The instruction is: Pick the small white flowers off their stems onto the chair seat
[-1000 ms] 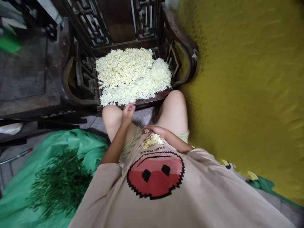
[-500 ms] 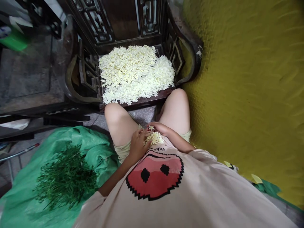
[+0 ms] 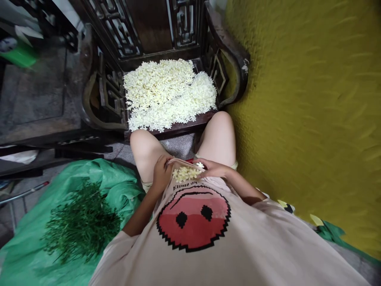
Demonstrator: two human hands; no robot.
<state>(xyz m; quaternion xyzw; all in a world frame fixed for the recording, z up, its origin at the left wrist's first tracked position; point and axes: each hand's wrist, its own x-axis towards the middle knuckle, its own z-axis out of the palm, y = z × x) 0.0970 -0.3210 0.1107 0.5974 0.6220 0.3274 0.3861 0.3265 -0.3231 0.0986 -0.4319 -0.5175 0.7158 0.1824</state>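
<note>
Cream blossoms crosswise on shirt

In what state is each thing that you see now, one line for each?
Left hand: curled on the edge of the shirt
Right hand: half-curled at the small flower heap; grip unclear
Shirt: front lifted, slightly pouched
Small flower heap: loose open flowers in the shirt
Chair flowers: loose, open, spread thickly
Chair: upright, seat largely covered
Green stems: loose pile on the green sheet
Green sheet: crumpled

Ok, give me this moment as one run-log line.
left hand: holding shirt hem | right hand: at small flower pile on shirt | chair: larger flower spread on seat
</note>
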